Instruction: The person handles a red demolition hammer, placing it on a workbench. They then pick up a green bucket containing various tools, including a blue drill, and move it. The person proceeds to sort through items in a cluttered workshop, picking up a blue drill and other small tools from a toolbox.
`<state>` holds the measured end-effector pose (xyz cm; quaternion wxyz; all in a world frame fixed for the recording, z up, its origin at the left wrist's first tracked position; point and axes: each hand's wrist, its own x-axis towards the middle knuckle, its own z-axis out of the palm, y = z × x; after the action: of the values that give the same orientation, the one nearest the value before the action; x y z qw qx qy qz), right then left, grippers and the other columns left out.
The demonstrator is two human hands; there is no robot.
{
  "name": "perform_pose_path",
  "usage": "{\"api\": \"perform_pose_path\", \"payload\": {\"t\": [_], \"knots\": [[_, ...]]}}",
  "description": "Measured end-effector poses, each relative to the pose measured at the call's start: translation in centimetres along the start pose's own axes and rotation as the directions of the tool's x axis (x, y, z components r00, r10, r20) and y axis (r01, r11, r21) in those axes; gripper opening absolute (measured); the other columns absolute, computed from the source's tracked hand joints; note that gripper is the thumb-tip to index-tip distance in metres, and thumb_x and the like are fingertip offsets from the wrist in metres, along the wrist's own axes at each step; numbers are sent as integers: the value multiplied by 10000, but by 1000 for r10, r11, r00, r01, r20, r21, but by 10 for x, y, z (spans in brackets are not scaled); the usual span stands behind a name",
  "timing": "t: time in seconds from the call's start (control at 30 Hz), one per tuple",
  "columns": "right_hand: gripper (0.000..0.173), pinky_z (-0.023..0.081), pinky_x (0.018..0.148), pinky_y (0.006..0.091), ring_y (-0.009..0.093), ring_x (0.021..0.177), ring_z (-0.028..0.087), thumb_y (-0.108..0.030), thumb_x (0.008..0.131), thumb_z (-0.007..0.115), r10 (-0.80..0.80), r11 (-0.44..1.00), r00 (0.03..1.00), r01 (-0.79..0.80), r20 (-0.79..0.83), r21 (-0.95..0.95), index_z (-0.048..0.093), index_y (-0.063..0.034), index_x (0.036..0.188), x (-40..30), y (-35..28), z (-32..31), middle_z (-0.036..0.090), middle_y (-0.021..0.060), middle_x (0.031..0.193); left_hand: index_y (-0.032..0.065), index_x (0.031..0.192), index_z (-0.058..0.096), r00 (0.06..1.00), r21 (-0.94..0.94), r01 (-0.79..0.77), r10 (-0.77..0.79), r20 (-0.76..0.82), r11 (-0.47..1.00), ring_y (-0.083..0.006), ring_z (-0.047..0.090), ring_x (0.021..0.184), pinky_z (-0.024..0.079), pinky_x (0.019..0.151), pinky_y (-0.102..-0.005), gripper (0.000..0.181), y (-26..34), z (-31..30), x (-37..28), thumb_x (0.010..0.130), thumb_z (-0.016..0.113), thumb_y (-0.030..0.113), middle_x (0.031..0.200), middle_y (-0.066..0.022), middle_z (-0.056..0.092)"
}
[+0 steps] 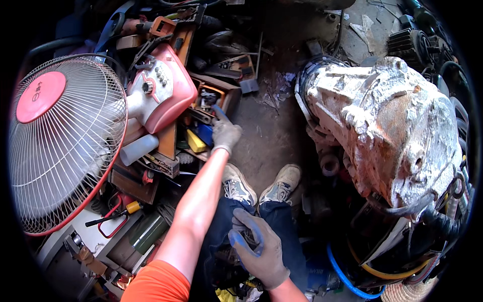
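Note:
My left hand (226,133), in a grey glove with blue fingertips, reaches forward with its index finger extended over a wooden drawer (234,90) of small metal parts. Whether the fingertip touches anything is unclear; I see nothing held. Close beside this hand lie a yellow plastic piece (196,141) and a blue one (205,133). My right hand (260,249), gloved the same way, hovers in front of my legs. Its fingers are curved and stand apart from the thumb, with nothing visible between them.
A pink pedestal fan (169,90) with a wire guard (75,158) fills the left. Near it lies a translucent white cylinder (139,149). On the right stands a large, dirty cast-metal housing (392,124), with a blue hose (345,277) below. Paper scraps litter the concrete floor (260,139).

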<state>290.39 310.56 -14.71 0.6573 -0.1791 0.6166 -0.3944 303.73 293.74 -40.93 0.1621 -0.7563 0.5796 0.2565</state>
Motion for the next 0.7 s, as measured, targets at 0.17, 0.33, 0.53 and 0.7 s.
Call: {"api": "perform_pose_path", "payload": {"t": [0.17,0.33,0.53,0.7], "knots": [[425,487,900,286,157,1009,624,-24,845,650,8,1000,997,-9,-71,-13,560,52,1253,-1,20,6,641,126,1099,-68,1478,-67,980,-117,-161,173,101,980,-527,359,1266,359,1070,-475,1034,34,40,-63,727,609,155,1303,-388,359],[427,487,917,302,194,1024,637,-45,847,652,110,974,927,-28,-360,225,561,38,1256,2,41,-6,637,166,1132,-4,1492,-111,947,-165,-211,243,211,964,-530,404,1240,384,1050,-466,1096,66,71,-114,722,637,220,1366,-404,300],[378,479,923,295,176,1034,621,-17,875,609,230,950,893,-121,-386,287,563,54,1243,3,35,-9,635,140,1151,3,1503,36,864,-316,-295,393,316,902,-508,401,1268,360,1073,-455,989,63,74,-131,786,648,302,1415,-376,288],[355,471,921,285,167,1030,607,-48,896,614,167,971,888,-74,-428,225,568,67,1228,3,57,-8,631,132,1140,4,1418,371,755,-420,-410,560,342,810,-404,458,1267,374,1068,-413,673,20,29,-130,847,599,278,1358,-274,463]]}}
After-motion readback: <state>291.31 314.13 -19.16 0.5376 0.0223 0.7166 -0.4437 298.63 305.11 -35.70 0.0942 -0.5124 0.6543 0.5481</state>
